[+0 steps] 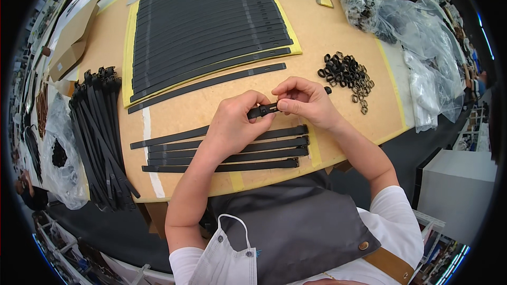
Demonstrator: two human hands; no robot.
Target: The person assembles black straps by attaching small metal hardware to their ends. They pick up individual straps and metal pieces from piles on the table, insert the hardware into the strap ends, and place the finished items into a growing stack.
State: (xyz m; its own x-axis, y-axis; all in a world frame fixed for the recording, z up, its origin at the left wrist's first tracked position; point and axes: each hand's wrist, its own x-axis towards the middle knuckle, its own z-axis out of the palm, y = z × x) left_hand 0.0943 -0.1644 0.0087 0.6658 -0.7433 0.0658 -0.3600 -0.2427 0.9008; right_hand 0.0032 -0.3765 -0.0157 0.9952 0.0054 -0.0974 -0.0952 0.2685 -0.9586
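Over the middle of the table, my left hand (240,119) is closed round a flat black strap (266,110) near its slotted end. The strap's long tail (169,138) runs out to the left behind my wrist. My right hand (309,103) pinches the tip of the same end between thumb and fingers, which hide part of it. Below my hands lie several black straps (227,155) side by side, with metal fittings at their right ends. A single loose strap (211,87) lies above my hands. To the right is a pile of small black loops (338,69) and metal buckles (362,88).
Many black straps lie in rows on a yellow-edged board (206,26) at the back. A bundle of straps (100,126) hangs over the left edge beside a clear plastic bag (63,163). Plastic bags (417,37) sit far right, near a small yellow block (324,1).
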